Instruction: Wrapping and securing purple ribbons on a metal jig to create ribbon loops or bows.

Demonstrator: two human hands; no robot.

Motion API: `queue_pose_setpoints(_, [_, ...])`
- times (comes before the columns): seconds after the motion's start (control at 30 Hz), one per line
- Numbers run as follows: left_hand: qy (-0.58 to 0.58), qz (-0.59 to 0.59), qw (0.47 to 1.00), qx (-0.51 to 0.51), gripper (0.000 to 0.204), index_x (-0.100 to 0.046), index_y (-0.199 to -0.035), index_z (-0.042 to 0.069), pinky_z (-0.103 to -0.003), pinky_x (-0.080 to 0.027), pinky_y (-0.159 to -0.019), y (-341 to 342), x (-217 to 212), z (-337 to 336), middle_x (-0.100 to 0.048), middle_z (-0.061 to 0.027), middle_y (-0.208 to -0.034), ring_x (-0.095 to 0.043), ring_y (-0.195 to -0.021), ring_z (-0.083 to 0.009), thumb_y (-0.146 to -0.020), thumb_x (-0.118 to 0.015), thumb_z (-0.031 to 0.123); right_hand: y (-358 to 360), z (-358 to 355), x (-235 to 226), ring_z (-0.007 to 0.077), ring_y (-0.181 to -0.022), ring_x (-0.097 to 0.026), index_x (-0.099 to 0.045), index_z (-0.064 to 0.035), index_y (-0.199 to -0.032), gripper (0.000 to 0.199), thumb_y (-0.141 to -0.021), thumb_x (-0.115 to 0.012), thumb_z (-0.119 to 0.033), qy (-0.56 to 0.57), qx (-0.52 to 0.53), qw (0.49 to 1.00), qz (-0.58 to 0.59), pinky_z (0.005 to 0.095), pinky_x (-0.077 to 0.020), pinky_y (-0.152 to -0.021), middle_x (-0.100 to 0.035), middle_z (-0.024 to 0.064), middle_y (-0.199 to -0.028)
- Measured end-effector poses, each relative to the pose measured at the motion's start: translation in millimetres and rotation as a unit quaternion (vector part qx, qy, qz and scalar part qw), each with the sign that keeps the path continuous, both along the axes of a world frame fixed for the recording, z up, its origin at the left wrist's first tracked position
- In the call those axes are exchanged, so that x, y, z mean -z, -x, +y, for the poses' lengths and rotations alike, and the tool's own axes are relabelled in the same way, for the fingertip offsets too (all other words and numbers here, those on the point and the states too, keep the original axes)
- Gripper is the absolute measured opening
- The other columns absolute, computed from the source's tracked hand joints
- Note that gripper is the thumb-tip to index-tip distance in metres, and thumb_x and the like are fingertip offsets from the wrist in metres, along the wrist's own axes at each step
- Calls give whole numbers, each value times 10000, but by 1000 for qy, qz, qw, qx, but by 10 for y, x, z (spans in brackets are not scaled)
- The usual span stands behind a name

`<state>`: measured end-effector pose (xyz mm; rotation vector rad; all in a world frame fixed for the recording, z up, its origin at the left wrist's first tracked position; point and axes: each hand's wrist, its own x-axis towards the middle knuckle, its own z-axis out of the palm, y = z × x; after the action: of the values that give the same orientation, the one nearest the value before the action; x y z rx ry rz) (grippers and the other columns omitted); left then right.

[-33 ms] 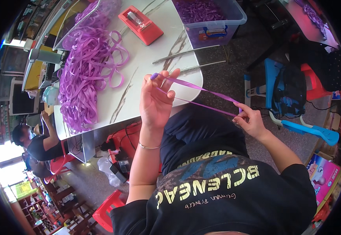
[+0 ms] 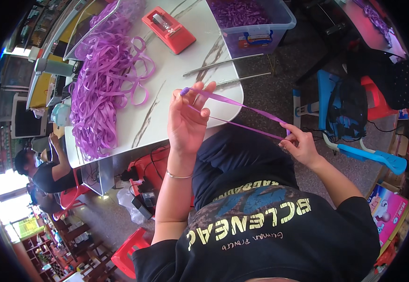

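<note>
Two hands share one length of purple ribbon (image 2: 242,113), stretched in the air just off the near edge of the desk (image 2: 176,98), above my lap. My left hand (image 2: 188,124) is raised with the fingers (image 2: 200,101) loosely curled, and the ribbon runs round them as a loop, one end poking out by the fingertip. My right hand (image 2: 300,143) sits lower and further out, thumb and forefinger pinched together on the two strands where they meet.

Judging by how it hangs, the ribbon is very light, thin and limp; it holds a straight line only because I keep it taut between both hands. It looks smooth and a little glossy, so I expect it to slide through a slack grip. A firm pinch near each end, flat side against the fingertips, seems the safest hold.

Toward the left edge of the desk lies a big heap of ribbon pieces (image 2: 103,89), a red tape dispenser (image 2: 169,28) toward the far edge, and a clear bin (image 2: 256,21) at the far right corner.
</note>
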<state>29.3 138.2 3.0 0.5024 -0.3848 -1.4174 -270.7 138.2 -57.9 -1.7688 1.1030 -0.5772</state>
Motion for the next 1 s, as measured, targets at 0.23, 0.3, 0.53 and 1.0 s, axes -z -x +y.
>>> queue_pose_setpoints(0.23, [-24,56,998,8,148,-486,-875,123,-230,-456,-575,48,-46,7,-480,-180,-1230,-449,-1169,-315,-918,-409,242,-18,33,20,100,-543,-583,-513,-43,-1169,436,-773,-651,-163,-41,-16,999,-4,209,-418,-507,-646,81,-677])
queue_pose_setpoints(0.3, [-14,71,997,26,150,-489,-883,123,-226,-449,-563,15,32,19,-475,-178,-1238,-458,-1163,-306,-917,-411,247,-19,36,35,102,-542,-584,-515,-46,-1167,434,-772,-651,-163,-41,-23,999,-1,211,-419,-509,-646,84,-677])
queue_pose_setpoints(0.53, [26,158,986,54,214,-596,-937,60,-205,-426,-559,-4,86,27,-455,-131,-1270,-485,-1008,-205,-898,-432,193,-45,45,51,107,-515,-562,-512,-56,-1179,451,-765,-656,-162,-47,-42,998,3,215,-417,-508,-633,82,-654])
queue_pose_setpoints(1.0, [3,69,998,7,209,-546,-850,22,-292,-490,-836,25,100,44,-460,-165,-1241,-509,-1047,-225,-917,-455,197,10,47,101,98,-503,-535,-498,-69,-1198,476,-760,-659,-163,-31,-25,999,13,219,-402,-491,-623,73,-651])
